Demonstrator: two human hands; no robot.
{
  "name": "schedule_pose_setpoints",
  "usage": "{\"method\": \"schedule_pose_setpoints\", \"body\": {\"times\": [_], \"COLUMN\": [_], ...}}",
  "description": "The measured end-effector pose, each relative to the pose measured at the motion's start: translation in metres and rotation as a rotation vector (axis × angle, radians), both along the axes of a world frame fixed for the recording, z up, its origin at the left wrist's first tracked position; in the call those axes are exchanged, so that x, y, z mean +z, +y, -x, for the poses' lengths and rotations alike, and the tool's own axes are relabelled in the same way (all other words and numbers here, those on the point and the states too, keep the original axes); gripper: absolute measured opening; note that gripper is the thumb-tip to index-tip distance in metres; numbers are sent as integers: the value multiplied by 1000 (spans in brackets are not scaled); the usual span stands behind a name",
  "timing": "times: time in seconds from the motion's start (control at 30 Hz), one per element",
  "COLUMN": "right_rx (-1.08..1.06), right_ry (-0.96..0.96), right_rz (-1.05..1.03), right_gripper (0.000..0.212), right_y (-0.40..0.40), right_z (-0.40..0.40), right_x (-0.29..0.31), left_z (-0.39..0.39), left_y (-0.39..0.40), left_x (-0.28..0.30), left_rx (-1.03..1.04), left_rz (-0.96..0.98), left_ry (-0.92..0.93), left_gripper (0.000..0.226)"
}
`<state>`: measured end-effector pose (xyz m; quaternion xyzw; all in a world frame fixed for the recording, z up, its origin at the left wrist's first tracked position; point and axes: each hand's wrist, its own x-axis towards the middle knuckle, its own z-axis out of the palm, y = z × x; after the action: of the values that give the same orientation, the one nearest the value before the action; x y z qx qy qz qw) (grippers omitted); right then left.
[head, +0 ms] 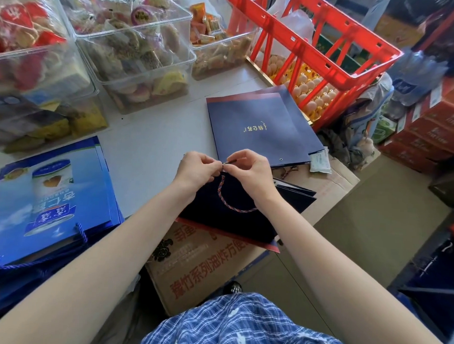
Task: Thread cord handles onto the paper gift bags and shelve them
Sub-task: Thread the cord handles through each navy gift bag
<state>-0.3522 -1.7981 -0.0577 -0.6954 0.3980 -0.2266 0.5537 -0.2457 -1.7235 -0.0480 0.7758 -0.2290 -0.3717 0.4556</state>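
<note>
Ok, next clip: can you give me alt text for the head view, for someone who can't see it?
Both hands, left hand and right hand, pinch the end of a red-and-blue cord at the top edge of a dark navy paper bag. More flat navy bags lie beyond, light blue bags to the left, and an orange crate of eggs behind.

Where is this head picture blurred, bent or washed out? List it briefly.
Head view: wide-angle bending curves the forearms and tilts the red crate outward; motion smear softens the right edge around the water bottle pack; daylight glares on the clear snack bins; the left hand, right hand and striped cord on the navy gift bag stay sharp.
</note>
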Motion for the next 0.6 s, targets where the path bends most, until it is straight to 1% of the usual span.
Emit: {"method": "schedule_pose_setpoints", "body": {"times": [0.03,0.1,0.13,0.2,0.27,0.33,0.4,0.5,0.6], "right_rx": [-6,-22,-27,-15,11,39,61,105,161], "right_ry": [-12,-8,-4,18,63,102,128,142,138], "right_rz": [-20,-29,-19,38,110,153,181,171,150], "right_gripper": [22,29,29,22,12,8,8,11,12], "right_y": [0,0,0,-2,-4,-5,-7,-9,-8], "right_z": [0,0,0,0,-1,0,2,5,8], "right_x": [0,0,1,1,1,0,0,1,3], "left_z": [2,3,3,4,7,9,10,10,8], "left_y": [0,2,3,6,8,10,11,12,13], "left_x": [-1,-5,-6,-9,-12,-14,-15,-15,-16], "left_rx": [37,75,85,99,103,84,43,-50,-98], "left_rz": [14,36,55,93,114,147,164,166,153], "left_ry": [42,60,65,60,9,-49,-101,-200,-288], "left_gripper": [12,16,15,14,13,15,17,19,12]}}
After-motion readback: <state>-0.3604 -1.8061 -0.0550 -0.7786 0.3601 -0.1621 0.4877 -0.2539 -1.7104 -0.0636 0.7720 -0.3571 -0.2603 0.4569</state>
